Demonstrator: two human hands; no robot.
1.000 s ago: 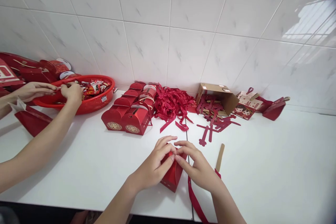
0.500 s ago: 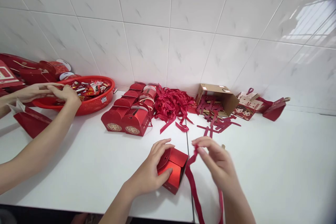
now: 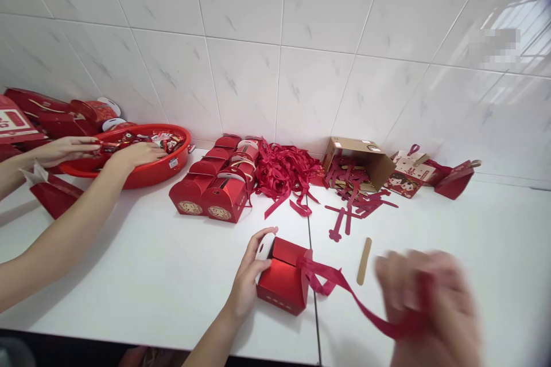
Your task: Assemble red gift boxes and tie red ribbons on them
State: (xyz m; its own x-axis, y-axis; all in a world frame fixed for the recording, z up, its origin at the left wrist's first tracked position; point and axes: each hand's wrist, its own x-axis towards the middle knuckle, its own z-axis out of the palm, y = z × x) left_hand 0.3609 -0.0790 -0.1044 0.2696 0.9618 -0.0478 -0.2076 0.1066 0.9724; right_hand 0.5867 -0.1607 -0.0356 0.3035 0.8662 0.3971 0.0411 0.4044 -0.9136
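Observation:
A red gift box [image 3: 282, 284] sits on the white table, turned so its printed side faces the near edge. My left hand [image 3: 249, 272] grips its left end, fingers behind and thumb at the front, beside a pale round flap. From the box's right end runs a dark red ribbon [image 3: 340, 281], which trails to the right in a slack curve. My right hand [image 3: 430, 304], smeared by motion, is closed around the ribbon's other end, well to the right of the box. A short loop of ribbon hangs at the box's right side.
Finished-looking red boxes [image 3: 209, 189] stand in rows behind, beside a ribbon heap [image 3: 286, 175]. A cardboard box [image 3: 359, 155] spills dark red strips; a tan strip [image 3: 364, 261] lies nearer. At left, a co-worker's hands [image 3: 133, 157] reach into a red basket [image 3: 176, 166] of wrapped sweets.
My right hand has swung right and toward me, drawing the ribbon out from the box's right end. The box has turned a little in my left hand, and the tan strip now shows.

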